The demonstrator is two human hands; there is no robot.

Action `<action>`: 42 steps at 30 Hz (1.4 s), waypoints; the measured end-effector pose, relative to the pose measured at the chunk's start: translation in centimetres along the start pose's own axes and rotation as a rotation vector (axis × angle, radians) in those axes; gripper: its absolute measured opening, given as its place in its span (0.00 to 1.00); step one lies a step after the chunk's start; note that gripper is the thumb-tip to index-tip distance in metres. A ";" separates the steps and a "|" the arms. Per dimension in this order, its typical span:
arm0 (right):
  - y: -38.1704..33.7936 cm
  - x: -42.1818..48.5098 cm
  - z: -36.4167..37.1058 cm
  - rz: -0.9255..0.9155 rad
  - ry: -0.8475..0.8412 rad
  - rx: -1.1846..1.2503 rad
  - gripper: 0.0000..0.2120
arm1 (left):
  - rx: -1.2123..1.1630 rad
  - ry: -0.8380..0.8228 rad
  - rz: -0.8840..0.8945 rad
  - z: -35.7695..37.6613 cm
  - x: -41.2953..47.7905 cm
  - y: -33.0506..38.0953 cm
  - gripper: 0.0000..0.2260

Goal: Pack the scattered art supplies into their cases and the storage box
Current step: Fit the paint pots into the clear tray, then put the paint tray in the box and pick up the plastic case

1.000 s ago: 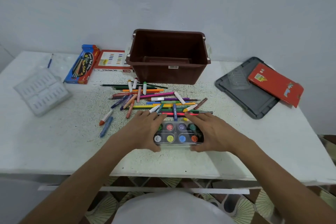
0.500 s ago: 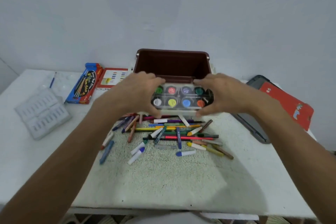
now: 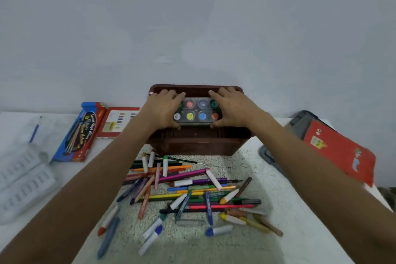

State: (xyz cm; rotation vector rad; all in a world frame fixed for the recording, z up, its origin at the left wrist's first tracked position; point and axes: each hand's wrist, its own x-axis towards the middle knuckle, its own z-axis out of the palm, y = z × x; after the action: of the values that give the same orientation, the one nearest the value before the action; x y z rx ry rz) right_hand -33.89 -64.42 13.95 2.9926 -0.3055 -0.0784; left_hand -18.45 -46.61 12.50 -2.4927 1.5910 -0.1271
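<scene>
A clear case of round paint pots (image 3: pixel 196 111) hangs over the open top of the brown storage box (image 3: pixel 199 146) at the back of the table. My left hand (image 3: pixel 164 108) grips the case's left end and my right hand (image 3: pixel 232 107) grips its right end, thumbs under the near edge. In front of the box lies a heap of several coloured markers, pencils and crayons (image 3: pixel 188 193) on the speckled mat.
A blue-and-red brush box (image 3: pixel 80 133) and an oil pastel box (image 3: pixel 119 121) lie at the back left. White plastic trays (image 3: pixel 23 180) sit at the left edge. The grey box lid (image 3: pixel 300 126) with a red packet (image 3: pixel 338 152) on it lies at the right.
Both hands lifted the paint case off the table's front, carried it away from me over the pile, and now hold it above the brown box.
</scene>
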 end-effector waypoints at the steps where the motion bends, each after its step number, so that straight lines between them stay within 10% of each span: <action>1: 0.0 0.5 0.8 -0.013 -0.037 -0.018 0.51 | -0.006 -0.046 0.009 1.0 0.5 0.1 0.49; 11: -0.3 2.0 5.5 -0.142 -0.244 0.045 0.29 | 0.001 -0.249 0.186 5.0 1.9 0.0 0.36; 28: -0.5 2.0 4.1 -0.052 -0.221 0.282 0.18 | -0.240 -0.141 0.226 3.9 1.6 -0.3 0.19; 42: 0.2 -4.8 2.7 0.226 0.569 0.773 0.08 | -0.538 0.133 0.209 1.5 0.2 3.0 0.14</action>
State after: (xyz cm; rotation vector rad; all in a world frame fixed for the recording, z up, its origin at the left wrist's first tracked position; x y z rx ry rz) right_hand -38.77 -63.97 11.49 3.4556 -0.7281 1.1317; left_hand -20.76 -47.89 10.48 -2.7084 2.1693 0.1958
